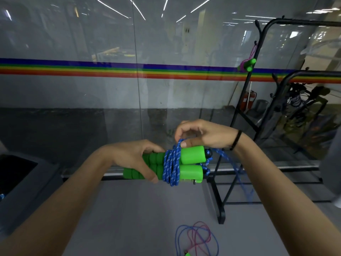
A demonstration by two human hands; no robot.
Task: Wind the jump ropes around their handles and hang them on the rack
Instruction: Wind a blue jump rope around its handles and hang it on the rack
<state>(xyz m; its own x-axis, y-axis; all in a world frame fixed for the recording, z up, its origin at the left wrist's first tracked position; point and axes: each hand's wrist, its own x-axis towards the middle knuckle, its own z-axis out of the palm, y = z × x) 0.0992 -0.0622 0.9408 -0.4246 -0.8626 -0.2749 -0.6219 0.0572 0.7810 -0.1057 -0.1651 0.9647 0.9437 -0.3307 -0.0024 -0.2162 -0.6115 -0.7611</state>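
Note:
Two green foam handles point(191, 164) lie side by side, held level at chest height, with blue rope point(171, 166) coiled several times around their middle. My left hand point(136, 157) grips the handles' left ends. My right hand point(201, 133) pinches a loop of the blue rope at the top of the coil; loose rope trails down to the right behind the handles. A black rack point(262, 34) stands at the right, and a wound pink rope with green handles point(248, 64) hangs from one of its hooks.
A glass wall with a rainbow stripe point(110, 69) runs straight ahead. On the grey floor near the bottom edge lie loose blue and pink ropes point(196, 237) with a green handle. A dark bin point(16, 170) sits at the left. The rack's base bar crosses the floor at right.

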